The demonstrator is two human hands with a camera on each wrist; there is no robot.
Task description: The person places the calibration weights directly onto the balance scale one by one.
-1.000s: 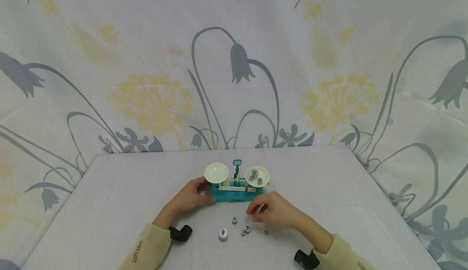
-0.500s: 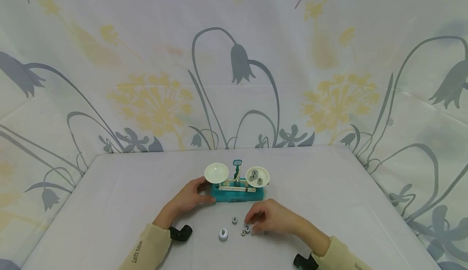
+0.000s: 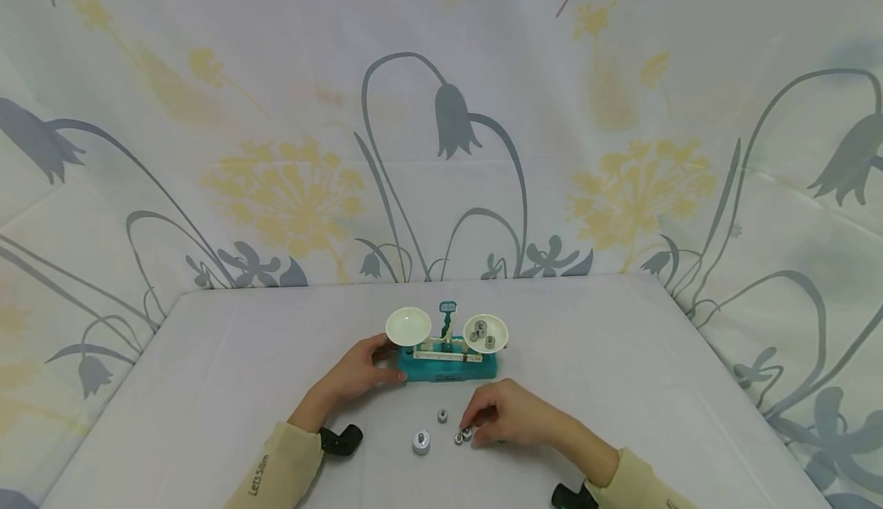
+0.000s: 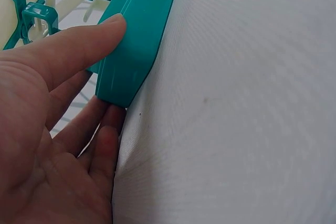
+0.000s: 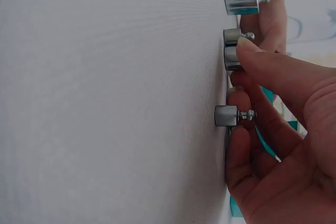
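A teal balance scale stands on the table with two cream pans. Its right pan bears several small metal weights. My left hand grips the left end of the base, thumb on the front, other fingers behind, as the left wrist view shows. In front of the scale, my right hand pinches a small metal weight between thumb and index finger. A smaller weight stands right beside it. Another weight stands close to the curled lower fingers, mostly hidden by the hand in the head view.
A large weight and a small weight stand left of the right hand. White cloth covers the table. A flower-printed curtain hangs behind its back edge. Black wrist cameras sit on both wrists.
My right hand has come down from near the scale's front to the small weights, and its thumb and index finger have closed around one. The left hand stays on the base.
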